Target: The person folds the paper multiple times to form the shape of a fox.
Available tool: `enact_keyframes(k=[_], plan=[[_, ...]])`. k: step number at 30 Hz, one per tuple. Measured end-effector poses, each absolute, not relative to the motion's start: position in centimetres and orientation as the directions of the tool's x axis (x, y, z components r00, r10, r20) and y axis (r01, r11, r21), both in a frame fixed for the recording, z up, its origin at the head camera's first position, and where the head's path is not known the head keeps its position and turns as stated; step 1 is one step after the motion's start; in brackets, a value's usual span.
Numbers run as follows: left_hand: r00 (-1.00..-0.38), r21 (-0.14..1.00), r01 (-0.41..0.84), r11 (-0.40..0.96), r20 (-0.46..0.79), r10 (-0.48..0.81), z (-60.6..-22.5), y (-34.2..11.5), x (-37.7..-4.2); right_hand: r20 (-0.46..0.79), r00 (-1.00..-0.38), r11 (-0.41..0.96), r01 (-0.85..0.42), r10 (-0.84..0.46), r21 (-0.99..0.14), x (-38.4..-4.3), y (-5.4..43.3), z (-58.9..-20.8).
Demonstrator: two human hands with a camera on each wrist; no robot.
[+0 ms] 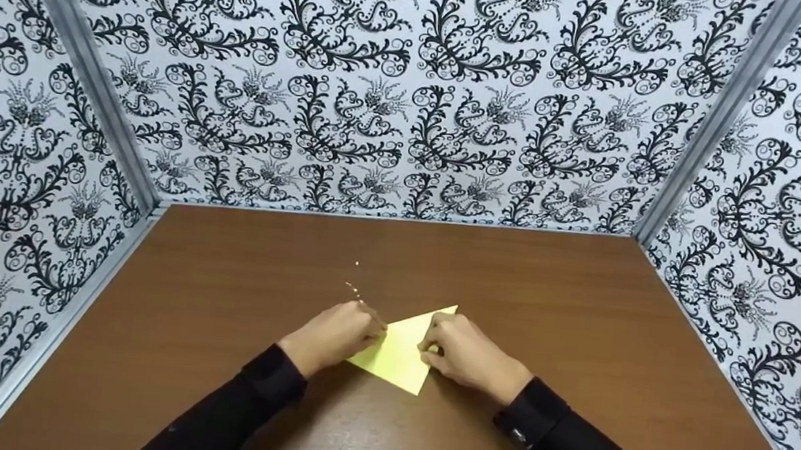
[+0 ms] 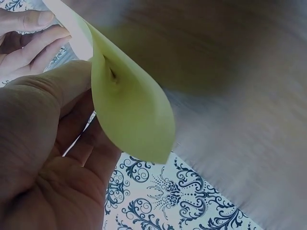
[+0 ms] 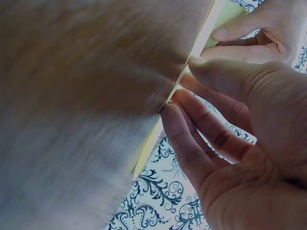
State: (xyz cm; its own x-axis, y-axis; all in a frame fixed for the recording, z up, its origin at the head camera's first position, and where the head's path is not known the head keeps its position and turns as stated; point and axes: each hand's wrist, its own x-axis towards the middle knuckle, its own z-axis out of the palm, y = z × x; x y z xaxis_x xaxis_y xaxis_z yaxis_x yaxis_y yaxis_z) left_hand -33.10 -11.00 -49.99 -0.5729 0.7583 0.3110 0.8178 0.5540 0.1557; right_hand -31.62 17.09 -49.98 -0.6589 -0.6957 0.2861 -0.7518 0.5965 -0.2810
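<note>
A sheet of yellow paper lies at an angle on the brown table between the two hands. My left hand pinches its left side. In the left wrist view the paper bends over into a rounded, unpressed loop, with the thumb against it. On the opposite side, my right hand pinches the paper's edge. The right wrist view shows the thumb and fingertips meeting along that thin edge, where the layers look close together.
The wooden table reaches back to a wall of black-and-white patterned panels. Grey metal posts stand at the corners. Small pale specks show on the table beyond the left hand.
</note>
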Motion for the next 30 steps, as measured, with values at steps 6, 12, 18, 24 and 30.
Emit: enact_keyframes(k=[6,12,18,24,30], plan=[[-0.567,0.154,0.822,0.548,0.314,0.761,-50.1,-11.5,-33.0,0.294,-0.660,0.596,-0.751,-0.691,-0.285,-31.5,17.0,-49.9],[-0.572,0.177,0.820,0.545,0.316,0.757,-50.2,-11.9,-32.9,0.307,-0.650,0.582,-0.760,-0.695,-0.289,-31.5,17.1,-50.0],[-0.564,0.196,0.826,0.529,0.329,0.758,-50.4,-12.2,-33.0,0.320,-0.641,0.568,-0.767,-0.697,-0.298,-31.5,17.2,-50.0],[-0.546,0.196,0.837,0.510,0.355,0.759,-50.5,-12.8,-32.7,0.328,-0.634,0.563,-0.773,-0.700,-0.291,-31.6,17.2,-50.0],[-0.545,0.171,0.837,0.521,0.355,0.760,-50.5,-13.4,-32.3,0.325,-0.641,0.566,-0.767,-0.696,-0.300,-31.7,17.2,-50.1]])
